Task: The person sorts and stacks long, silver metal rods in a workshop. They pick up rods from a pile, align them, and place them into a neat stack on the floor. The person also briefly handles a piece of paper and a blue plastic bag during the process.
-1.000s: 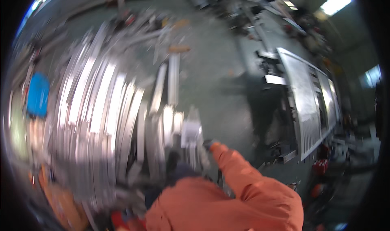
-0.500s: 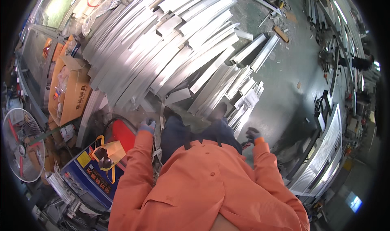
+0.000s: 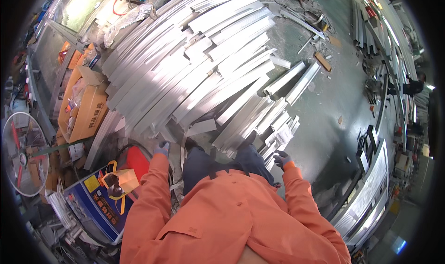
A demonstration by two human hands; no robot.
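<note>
My left hand (image 3: 162, 147), in a greyish-blue glove, hangs beside my left thigh near a red rounded thing (image 3: 137, 161). It appears to hold nothing, its fingers loosely bent and partly apart. At my right thigh, my gloved right hand (image 3: 281, 158) has its fingers bent and apart, also with nothing visible in it. It is nearest to the right-hand end of the metal pile. In front of my feet a broad heap of long silver metal profiles (image 3: 185, 74) lies on the floor, the pieces overlapping at a slant.
To my left are an open cardboard box (image 3: 88, 113), a white-caged fan (image 3: 24, 155) and a blue box (image 3: 95, 203) carrying sunglasses (image 3: 114, 185). Frames and panels (image 3: 371, 185) lean at the right. A small brown block (image 3: 323, 61) lies on the green floor (image 3: 324, 111).
The view has shifted slightly, so the pile sits a little lower. My right hand has come in closer to my thigh; my left hand stays by my side.
</note>
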